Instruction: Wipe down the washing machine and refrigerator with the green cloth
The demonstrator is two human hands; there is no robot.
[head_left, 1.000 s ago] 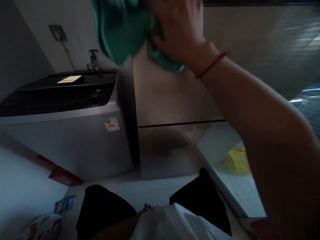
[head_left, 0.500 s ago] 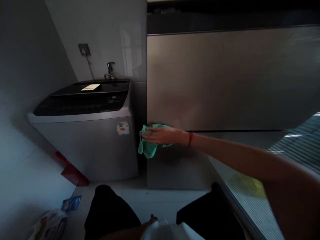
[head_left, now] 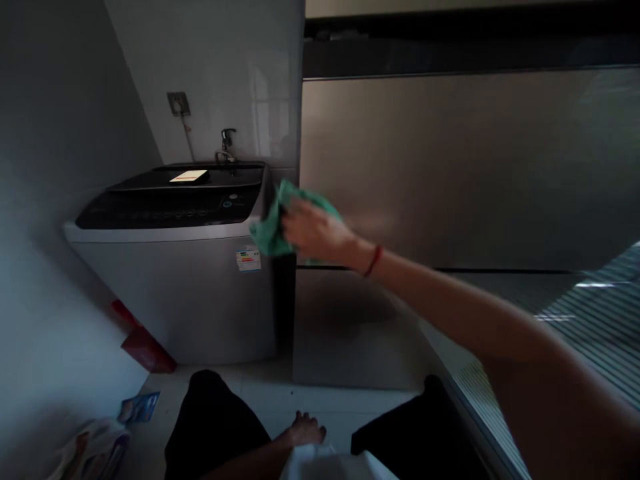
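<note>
right hand point(head_left: 315, 230) grip bunched on green cloth point(head_left: 273, 227) | moved up the fridge door point(head_left: 450, 167) left edge since half-second ago | wiping continues | left hand point(head_left: 305, 428) low, grip unclear

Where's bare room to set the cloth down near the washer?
The washing machine lid is bare except for a small card toward the back. The floor tiles between the machine and the knees are bare. The left floor corner is crowded with packets. The right hand holds the green cloth.

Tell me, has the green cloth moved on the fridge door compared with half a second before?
Yes. The green cloth in the right hand went upward: it was level with the dark door seam, now it sits above it.
</note>
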